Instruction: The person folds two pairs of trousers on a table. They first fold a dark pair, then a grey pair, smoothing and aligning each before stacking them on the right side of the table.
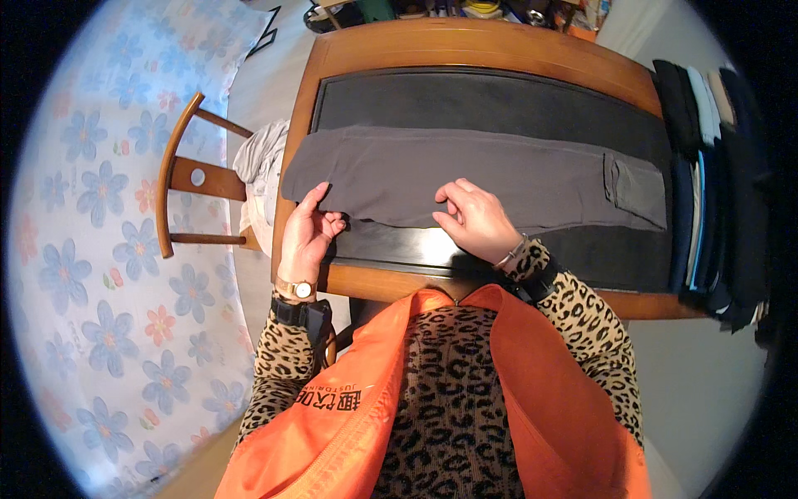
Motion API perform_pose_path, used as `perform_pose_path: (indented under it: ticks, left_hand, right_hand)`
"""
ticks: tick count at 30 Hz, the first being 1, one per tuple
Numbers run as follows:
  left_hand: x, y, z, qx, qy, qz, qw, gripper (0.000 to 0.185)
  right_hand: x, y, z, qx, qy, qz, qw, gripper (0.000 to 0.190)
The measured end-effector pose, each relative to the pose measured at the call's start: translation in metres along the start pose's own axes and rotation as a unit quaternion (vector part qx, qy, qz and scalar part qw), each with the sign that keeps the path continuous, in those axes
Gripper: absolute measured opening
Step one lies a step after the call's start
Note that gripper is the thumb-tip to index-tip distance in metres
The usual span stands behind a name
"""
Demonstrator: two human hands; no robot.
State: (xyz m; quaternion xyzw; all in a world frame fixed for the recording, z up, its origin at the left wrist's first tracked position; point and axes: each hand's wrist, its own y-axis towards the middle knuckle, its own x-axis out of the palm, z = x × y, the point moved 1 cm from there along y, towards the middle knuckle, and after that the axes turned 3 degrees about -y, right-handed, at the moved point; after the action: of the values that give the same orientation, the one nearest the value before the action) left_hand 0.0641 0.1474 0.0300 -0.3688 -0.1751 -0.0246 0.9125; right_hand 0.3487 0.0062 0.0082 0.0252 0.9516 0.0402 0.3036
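Observation:
A dark grey garment (474, 168), perhaps trousers, lies flat and folded lengthwise across the table. Its right end shows a turned-over, lighter grey section (639, 187). At the near left edge of the cloth is my left hand (312, 227), palm turned up. Its thumb overlaps the cloth, and its fingers curl apart from the thumb with no cloth visible between them. My right hand (471, 218) is over the garment's near edge, its fingers loosely bent and holding nothing. Whether it touches the cloth is unclear.
Beneath the garment is a wooden table (486, 40) with a black inset top. Stacked folded clothes (698, 187) line its right end. At left stands a wooden chair (209, 178) with pale cloth (265, 168) on it, beside a flower-patterned sheet (103, 193). Assorted items sit beyond the far edge.

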Motion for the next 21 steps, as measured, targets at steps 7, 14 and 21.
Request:
perform_pose_path:
  ticks: [7,14,21]
  left_hand:
    - [0.073,-0.033,-0.011,0.274,0.21,0.029,0.938,0.019]
    - [0.135,-0.033,-0.085,0.354,0.31,-0.226,0.853,0.029]
    - [0.135,-0.037,-0.099,0.446,0.533,-0.263,0.669,0.057]
  right_hand:
    - [-0.005,-0.009,0.002,0.032,0.06,0.005,0.998,0.034]
    - [-0.004,0.0,0.027,0.14,0.308,0.001,0.941,0.054]
    - [-0.014,-0.001,0.045,0.221,0.424,-0.004,0.878,0.026]
